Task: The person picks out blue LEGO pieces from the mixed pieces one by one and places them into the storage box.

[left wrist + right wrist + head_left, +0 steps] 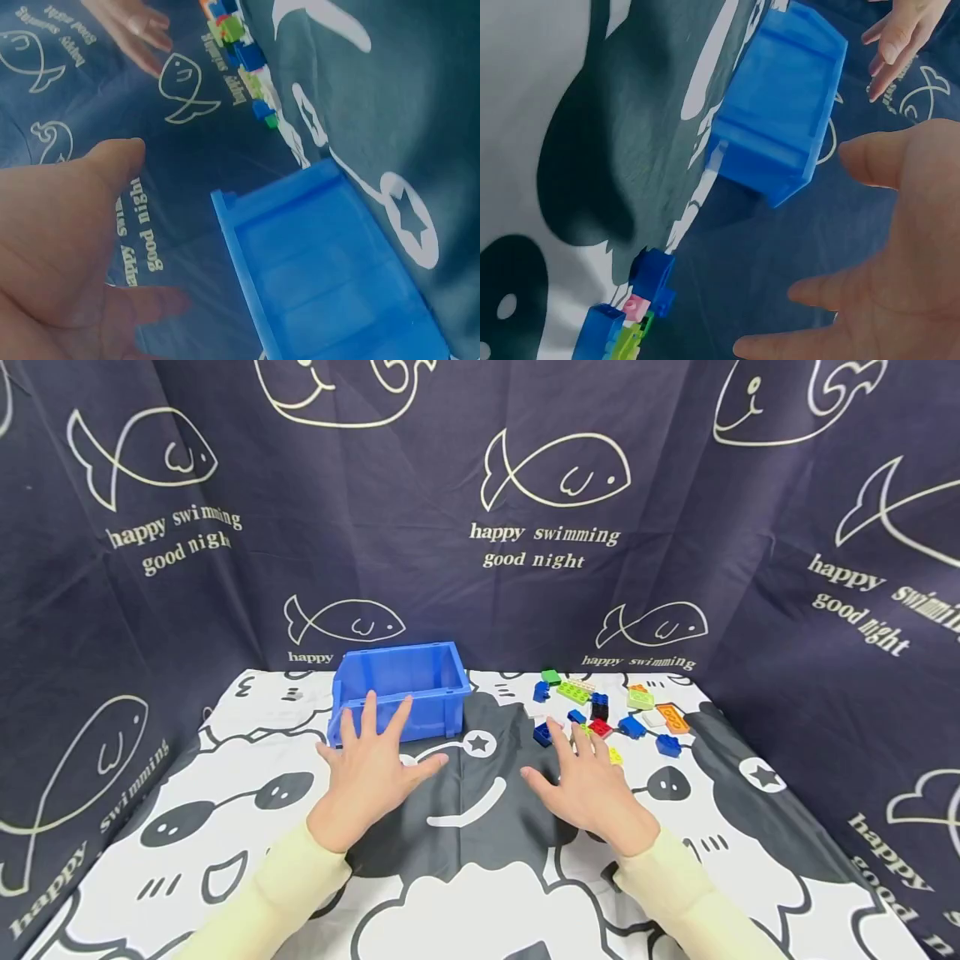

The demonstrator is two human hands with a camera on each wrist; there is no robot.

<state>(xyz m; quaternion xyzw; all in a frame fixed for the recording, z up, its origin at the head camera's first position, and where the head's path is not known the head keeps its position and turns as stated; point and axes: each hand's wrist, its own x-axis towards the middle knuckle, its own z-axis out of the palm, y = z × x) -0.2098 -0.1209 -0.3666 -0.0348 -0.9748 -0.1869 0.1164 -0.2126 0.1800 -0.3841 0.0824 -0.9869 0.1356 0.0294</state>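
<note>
With fingers spread, the left hand [369,779] was held near a blue bin [433,714] at left, the right hand [592,787], likewise spread, near toy bricks [600,707] scattered at right.

Toward eleven o'clock, open blue bin [408,672], upright; toward one o'clock, small multicoloured toy bricks [600,728], lying scattered.

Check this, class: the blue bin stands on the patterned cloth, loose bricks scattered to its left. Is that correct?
Not left: the head view shows loose bricks scattered to the right of the blue bin, which stands on the patterned cloth.
</note>
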